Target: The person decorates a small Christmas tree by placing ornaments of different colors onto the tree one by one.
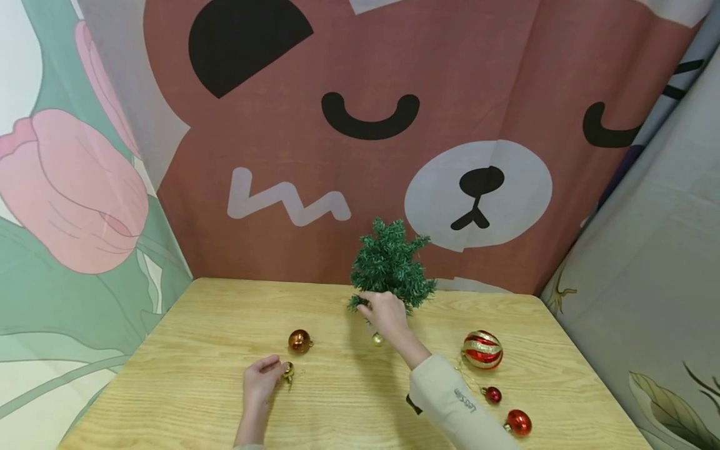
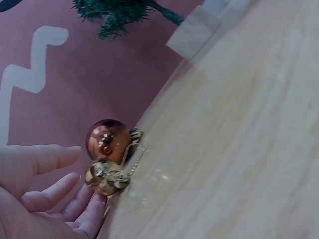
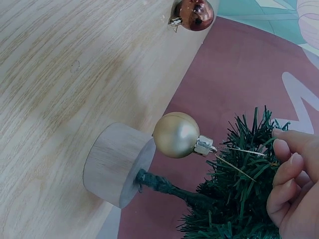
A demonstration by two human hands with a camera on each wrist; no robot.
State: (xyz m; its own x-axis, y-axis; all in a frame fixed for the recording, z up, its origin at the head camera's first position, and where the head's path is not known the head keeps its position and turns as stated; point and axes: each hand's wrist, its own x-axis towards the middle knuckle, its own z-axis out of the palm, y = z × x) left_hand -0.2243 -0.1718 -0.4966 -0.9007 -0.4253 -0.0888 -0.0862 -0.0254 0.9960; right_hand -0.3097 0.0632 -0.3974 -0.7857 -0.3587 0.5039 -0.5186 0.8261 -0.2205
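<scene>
A small green Christmas tree point(image 1: 388, 262) stands at the back of the table on a round wooden base point(image 3: 117, 164). My right hand point(image 1: 385, 315) has its fingers curled at the tip of a low left branch and pinches it. From that branch a matte gold bauble point(image 3: 177, 134) hangs by a thin gold string, beside the trunk. My left hand point(image 1: 261, 381) is at the left of the table, its fingers loosely spread and fingertips touching a small shiny gold bauble point(image 2: 103, 177) with a string loop. Just behind that one lies a copper bauble point(image 1: 300, 341).
To the right lie a large red-and-gold striped bauble point(image 1: 482, 350), a small dark red bauble point(image 1: 492, 394) and a shiny red bauble point(image 1: 518, 423). A curtain with a bear print point(image 1: 281, 250) hangs right behind the table's back edge point(image 1: 270, 282).
</scene>
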